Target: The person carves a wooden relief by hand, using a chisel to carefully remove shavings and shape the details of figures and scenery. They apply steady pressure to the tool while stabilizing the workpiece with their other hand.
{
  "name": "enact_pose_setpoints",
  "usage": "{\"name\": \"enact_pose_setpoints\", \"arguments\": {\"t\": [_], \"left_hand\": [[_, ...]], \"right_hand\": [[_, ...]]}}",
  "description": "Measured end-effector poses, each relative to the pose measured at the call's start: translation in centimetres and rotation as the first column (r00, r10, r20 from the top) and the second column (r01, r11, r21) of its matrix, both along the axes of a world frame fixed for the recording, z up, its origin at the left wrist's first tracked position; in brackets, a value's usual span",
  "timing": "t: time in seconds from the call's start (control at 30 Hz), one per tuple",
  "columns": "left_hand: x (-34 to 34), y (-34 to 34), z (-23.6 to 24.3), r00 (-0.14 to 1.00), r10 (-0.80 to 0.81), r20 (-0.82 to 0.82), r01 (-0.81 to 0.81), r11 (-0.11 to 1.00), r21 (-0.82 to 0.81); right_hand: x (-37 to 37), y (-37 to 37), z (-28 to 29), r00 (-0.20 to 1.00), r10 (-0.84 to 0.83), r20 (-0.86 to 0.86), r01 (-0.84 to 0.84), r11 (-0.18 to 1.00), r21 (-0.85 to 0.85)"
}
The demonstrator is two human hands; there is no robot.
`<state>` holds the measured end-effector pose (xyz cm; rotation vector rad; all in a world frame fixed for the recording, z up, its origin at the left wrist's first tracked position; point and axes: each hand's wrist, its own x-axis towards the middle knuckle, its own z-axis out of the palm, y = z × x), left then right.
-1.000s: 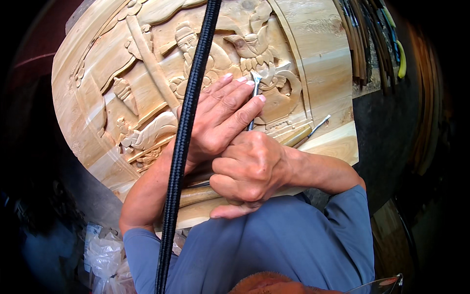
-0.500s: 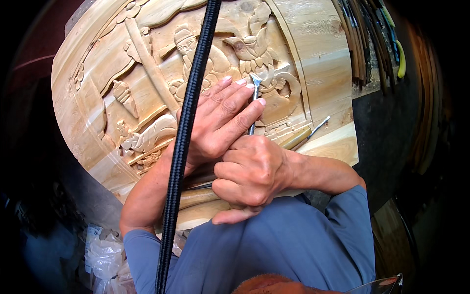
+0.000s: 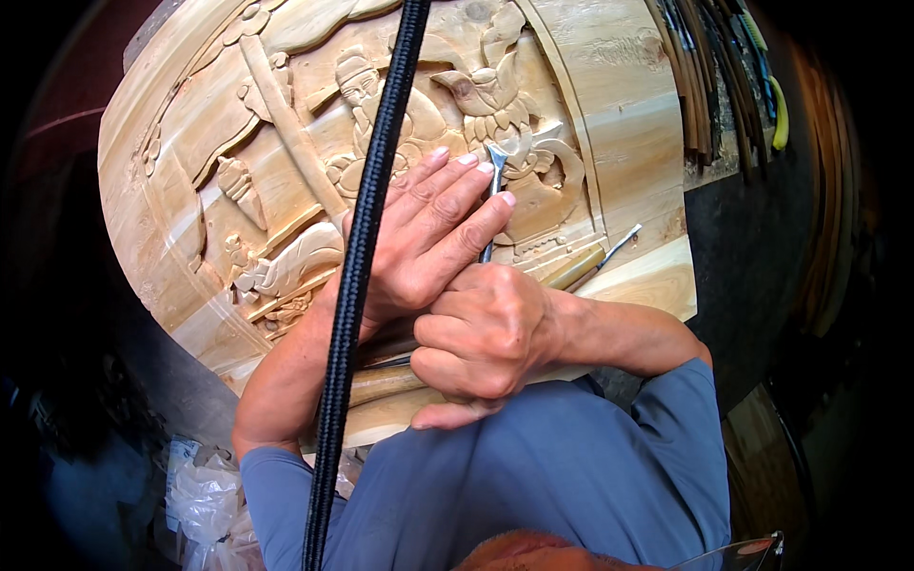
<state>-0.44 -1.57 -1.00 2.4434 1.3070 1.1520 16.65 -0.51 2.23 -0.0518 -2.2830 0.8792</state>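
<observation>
A large pale wooden panel [image 3: 628, 143] carved in relief with figures and scrolls lies before me. My right hand [image 3: 486, 333] is closed in a fist around the handle of a chisel [image 3: 494, 181]; the handle itself is hidden inside the fist. The flared steel blade rests on the carving beside a rounded scroll form. My left hand [image 3: 433, 228] lies flat on the panel, fingers stretched out, the fingertips against the chisel's shaft. Its wrist is close to my right knuckles.
A black braided cord [image 3: 367, 209] crosses the view in front of the panel. Other wooden-handled tools [image 3: 576, 269] lie on the panel near my right wrist and under my forearms. Several more tools [image 3: 700, 86] are lined up at the upper right. A clear plastic bag [image 3: 209, 500] sits at the lower left.
My right fist has shifted very slightly to the left, tilting the chisel shaft a little. The left hand has stayed almost in place.
</observation>
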Motion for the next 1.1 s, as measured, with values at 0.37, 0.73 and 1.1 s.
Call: {"name": "enact_pose_setpoints", "arguments": {"t": [0.37, 0.73, 1.1], "left_hand": [[0.09, 0.01, 0.12, 1.0, 0.016, -0.009, -0.016, 1.0, -0.019], [0.25, 0.26, -0.02, 0.999, 0.043, 0.008, -0.043, 0.999, -0.006], [0.26, 0.25, 0.21, 0.998, 0.056, 0.027, -0.056, 0.998, -0.024]], "right_hand": [[-0.35, 0.17, -0.55, 0.999, -0.011, -0.047, 0.012, 1.0, 0.015], [-0.6, 0.32, -0.48, 0.999, -0.02, -0.049, 0.021, 1.0, 0.008], [-0.79, 0.73, -0.24, 0.999, -0.01, -0.05, 0.011, 1.0, 0.017]]}}
